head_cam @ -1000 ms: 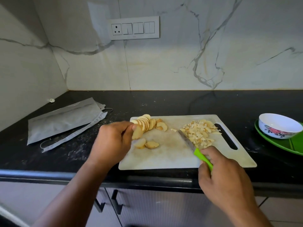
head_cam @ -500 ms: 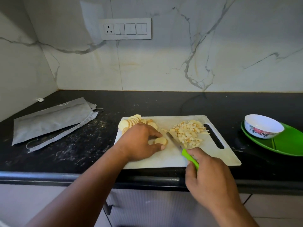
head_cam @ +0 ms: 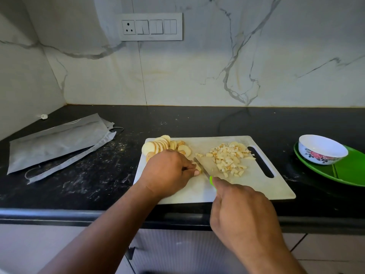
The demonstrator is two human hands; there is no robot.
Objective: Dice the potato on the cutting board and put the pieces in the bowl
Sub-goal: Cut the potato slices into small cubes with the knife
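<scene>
A white cutting board [head_cam: 256,186] lies on the black counter. A fanned row of potato slices [head_cam: 160,145] sits at its far left corner, and a heap of diced potato [head_cam: 229,157] lies near the handle slot. My left hand [head_cam: 167,173] is curled over a few potato slices [head_cam: 198,167], holding them down on the board. My right hand [head_cam: 243,212] grips a green-handled knife [head_cam: 201,167] whose blade lies just right of those slices. A white floral bowl [head_cam: 322,150] stands to the right with nothing visible in it.
The bowl sits on a green plate [head_cam: 351,171] at the counter's right edge. A grey pouch [head_cam: 57,141] lies on the left of the counter. Flecks of white dust the counter between pouch and board. A switch panel [head_cam: 152,26] is on the marble wall.
My left hand moved from the slice row to the board's middle and now holds slices down there. The knife blade shifted left from the diced heap toward those slices.
</scene>
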